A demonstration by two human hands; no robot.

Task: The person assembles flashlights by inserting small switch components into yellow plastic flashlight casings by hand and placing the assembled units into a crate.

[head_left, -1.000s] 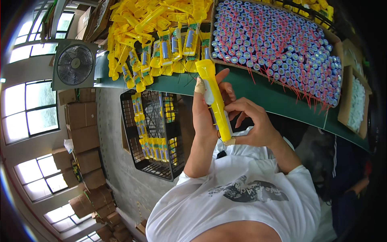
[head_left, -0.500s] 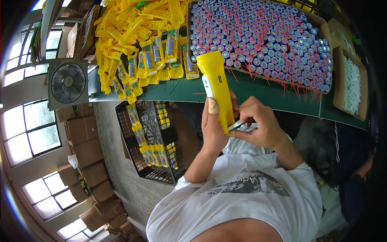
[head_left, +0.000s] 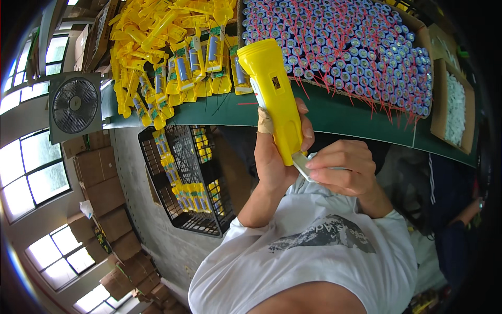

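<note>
Near the white shirt (head_left: pixel 308 256), I have the right hand (head_left: pixel 348 166) pinching a flat pale piece (head_left: pixel 301 166) at the near end of the yellow torch (head_left: pixel 281 110). The left hand (head_left: pixel 273 166) wraps around the torch. Far off, blue batteries (head_left: pixel 334 47) sit right of yellow parts (head_left: pixel 157 31).

Bright daylight fills the dark-framed windows (head_left: pixel 46 175) along the pale wall (head_left: pixel 31 228) on the left. Brown boxes (head_left: pixel 95 166) are stacked beside it on the grey floor (head_left: pixel 154 238). A square fan (head_left: pixel 75 107) is near the left end of the green table (head_left: pixel 361 123).
</note>
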